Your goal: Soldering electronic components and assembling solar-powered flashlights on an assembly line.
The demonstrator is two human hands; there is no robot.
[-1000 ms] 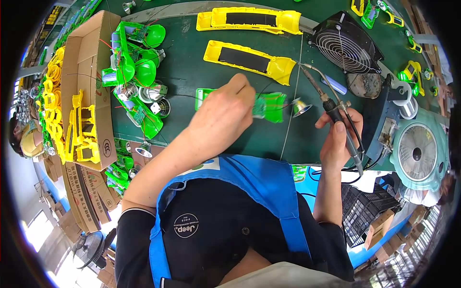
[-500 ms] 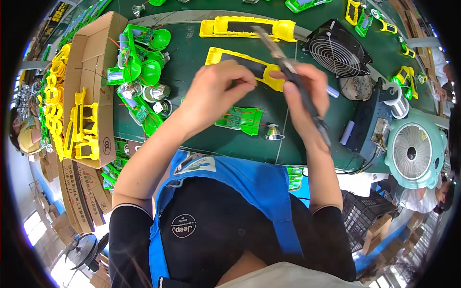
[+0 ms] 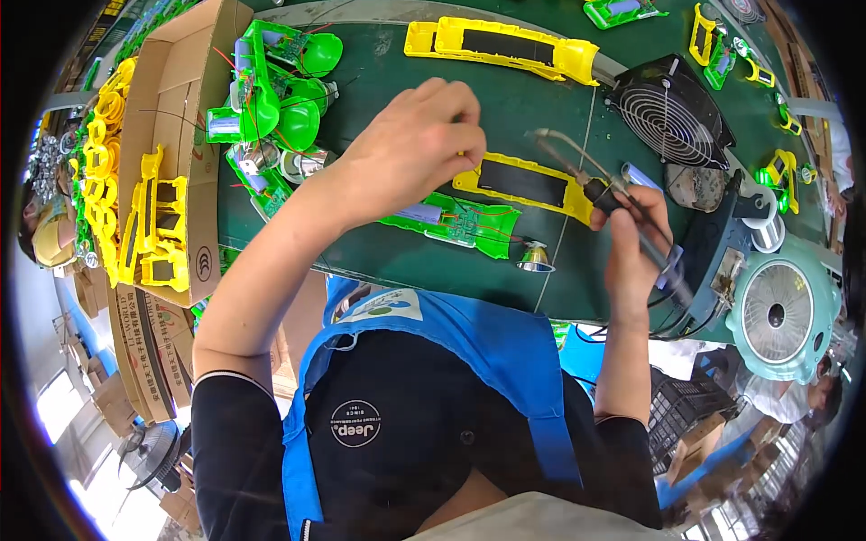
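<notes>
My left hand (image 3: 410, 149) is raised over the bench with its fingers curled into a pinch. Whatever it holds, if anything, is hidden. In my right hand (image 3: 636, 239) is a soldering iron (image 3: 591, 191) with a dark handle and thin metal end, partly blurred and pointing away to the left. Between my hands lies a yellow plastic housing half (image 3: 523, 185) with a dark panel. Nearer me rests a green housing half (image 3: 492, 230) with a circuit board, red wires and a battery cell. A silver reflector cup (image 3: 535, 259) sits at its right end.
More yellow housings (image 3: 505, 45) lie at the back. A cardboard box (image 3: 203, 162) with yellow parts stands left, beside wired green assemblies (image 3: 289, 99). At right are a black fan (image 3: 672, 108), a solder spool (image 3: 765, 230) and a light-green fan (image 3: 776, 311).
My right hand has moved right and nearer me with the soldering iron, off the yellow housing. My left hand stays pinched, slightly farther away. The whole view has shifted a little.
</notes>
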